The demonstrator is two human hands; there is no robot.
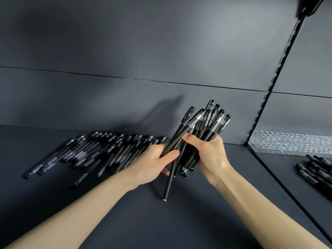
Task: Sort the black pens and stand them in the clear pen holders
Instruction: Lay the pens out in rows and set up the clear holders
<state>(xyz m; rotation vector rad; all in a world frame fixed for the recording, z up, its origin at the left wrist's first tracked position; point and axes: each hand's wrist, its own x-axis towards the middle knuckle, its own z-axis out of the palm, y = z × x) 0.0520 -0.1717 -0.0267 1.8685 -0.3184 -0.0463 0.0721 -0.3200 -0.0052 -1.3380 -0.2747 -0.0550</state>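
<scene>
My right hand (212, 157) grips a bundle of several black pens (208, 123), caps pointing up and to the right. One pen (169, 182) hangs lower than the bundle, its end close to the shelf. My left hand (152, 162) pinches that pen's barrel between thumb and fingers, right beside the bundle. A loose pile of black pens (100, 150) lies flat on the dark shelf to the left. A clear pen holder (287, 142) with many small holes sits at the right, past the divider; I see no pens standing in it.
A dark back wall (125, 87) rises behind the shelf. A slotted upright rail (269, 92) separates this bay from the right one. More black pens (318, 173) lie on the right shelf in front of the holder.
</scene>
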